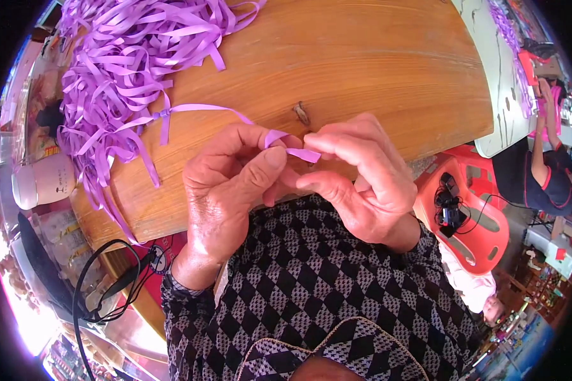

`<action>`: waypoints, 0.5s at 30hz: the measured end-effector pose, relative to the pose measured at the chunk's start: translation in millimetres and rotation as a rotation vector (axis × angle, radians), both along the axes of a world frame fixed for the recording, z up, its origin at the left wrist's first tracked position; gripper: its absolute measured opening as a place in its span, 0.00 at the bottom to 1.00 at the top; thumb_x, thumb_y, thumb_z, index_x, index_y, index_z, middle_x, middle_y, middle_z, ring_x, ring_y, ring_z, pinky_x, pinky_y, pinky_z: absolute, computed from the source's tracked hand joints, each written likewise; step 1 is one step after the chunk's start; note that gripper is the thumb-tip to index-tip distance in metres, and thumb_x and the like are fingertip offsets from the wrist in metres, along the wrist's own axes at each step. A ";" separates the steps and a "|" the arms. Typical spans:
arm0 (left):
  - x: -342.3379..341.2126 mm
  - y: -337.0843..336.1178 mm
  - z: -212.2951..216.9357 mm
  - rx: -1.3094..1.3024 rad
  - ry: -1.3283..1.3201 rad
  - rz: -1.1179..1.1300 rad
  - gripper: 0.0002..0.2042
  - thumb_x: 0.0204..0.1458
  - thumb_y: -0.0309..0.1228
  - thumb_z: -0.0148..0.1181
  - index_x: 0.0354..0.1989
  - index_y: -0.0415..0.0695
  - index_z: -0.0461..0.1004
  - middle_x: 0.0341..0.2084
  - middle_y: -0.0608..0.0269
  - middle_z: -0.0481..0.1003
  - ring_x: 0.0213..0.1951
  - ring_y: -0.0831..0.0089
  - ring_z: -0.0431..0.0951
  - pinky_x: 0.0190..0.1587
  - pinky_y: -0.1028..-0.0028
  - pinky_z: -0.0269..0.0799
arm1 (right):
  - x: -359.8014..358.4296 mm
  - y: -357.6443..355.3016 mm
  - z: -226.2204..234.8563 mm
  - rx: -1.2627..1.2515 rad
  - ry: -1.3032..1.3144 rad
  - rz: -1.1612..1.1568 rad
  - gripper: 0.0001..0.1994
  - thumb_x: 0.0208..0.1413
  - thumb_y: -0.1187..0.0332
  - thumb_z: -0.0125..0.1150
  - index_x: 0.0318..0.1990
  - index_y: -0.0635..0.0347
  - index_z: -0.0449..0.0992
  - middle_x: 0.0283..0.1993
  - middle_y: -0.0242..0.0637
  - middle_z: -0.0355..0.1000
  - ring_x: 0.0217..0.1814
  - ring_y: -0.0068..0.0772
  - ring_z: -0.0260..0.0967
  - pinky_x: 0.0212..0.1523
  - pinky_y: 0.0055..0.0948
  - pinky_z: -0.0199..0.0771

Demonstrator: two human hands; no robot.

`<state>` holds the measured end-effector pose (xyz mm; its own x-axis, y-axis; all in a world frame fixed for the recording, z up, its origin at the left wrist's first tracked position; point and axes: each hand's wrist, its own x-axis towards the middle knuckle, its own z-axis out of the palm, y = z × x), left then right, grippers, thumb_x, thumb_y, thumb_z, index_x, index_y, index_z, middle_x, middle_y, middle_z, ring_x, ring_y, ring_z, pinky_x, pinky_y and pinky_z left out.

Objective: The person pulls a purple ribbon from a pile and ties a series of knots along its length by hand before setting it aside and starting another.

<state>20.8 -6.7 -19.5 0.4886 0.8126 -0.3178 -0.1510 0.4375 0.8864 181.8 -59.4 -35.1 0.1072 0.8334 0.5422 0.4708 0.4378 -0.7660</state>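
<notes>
A purple ribbon [203, 108] runs from the heap at the left to my hands over the table's near edge. My left hand [225, 187] is closed on it, pinching it between thumb and forefinger; the ribbon curls over at the fingertips and its short cut end sticks out to the right. My right hand [378, 174] is beside that end, with thumb and forefinger apart and nothing plainly between them. Its forefinger is close to the ribbon's tip; whether they touch I cannot tell. A small knot [162, 114] sits in the ribbon near the heap.
A big heap of purple ribbons [133, 57] covers the left of the wooden table [362, 63]. At left stands a white cup-like container [44, 181], with black cables [102, 311] below. Cables and adapters lie on a red plastic chair [483, 235] at right. Another person [546, 165] is farther right.
</notes>
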 end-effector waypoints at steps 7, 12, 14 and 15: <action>-4.0 -2.8 -3.8 0.030 0.032 -0.022 0.07 0.53 0.26 0.54 0.38 0.37 0.70 0.34 0.60 0.75 0.27 0.82 0.74 0.24 0.85 0.65 | 2.2 0.7 -3.9 0.005 -0.059 0.001 0.07 0.42 0.78 0.64 0.30 0.68 0.73 0.31 0.40 0.70 0.27 0.30 0.64 0.26 0.23 0.63; -2.2 -1.6 4.5 0.056 -0.025 -0.160 0.11 0.50 0.19 0.51 0.44 0.38 0.70 0.34 0.60 0.75 0.25 0.84 0.71 0.25 0.86 0.65 | 11.3 5.8 -1.7 -0.039 -0.059 0.003 0.06 0.43 0.77 0.64 0.28 0.66 0.73 0.32 0.39 0.71 0.29 0.31 0.64 0.29 0.23 0.64; -1.0 -1.8 2.7 0.025 -0.046 -0.174 0.13 0.49 0.18 0.51 0.44 0.38 0.70 0.35 0.60 0.74 0.24 0.84 0.70 0.23 0.87 0.64 | 18.4 13.2 -3.3 -0.010 -0.054 0.109 0.06 0.43 0.75 0.64 0.27 0.66 0.72 0.33 0.39 0.71 0.32 0.31 0.64 0.33 0.24 0.65; -0.5 -1.9 2.1 -0.008 -0.067 -0.187 0.15 0.48 0.16 0.50 0.45 0.39 0.70 0.35 0.60 0.74 0.23 0.85 0.69 0.22 0.88 0.64 | 19.0 12.3 -3.8 -0.010 -0.054 0.109 0.06 0.43 0.75 0.64 0.27 0.66 0.72 0.33 0.39 0.71 0.32 0.31 0.64 0.33 0.24 0.65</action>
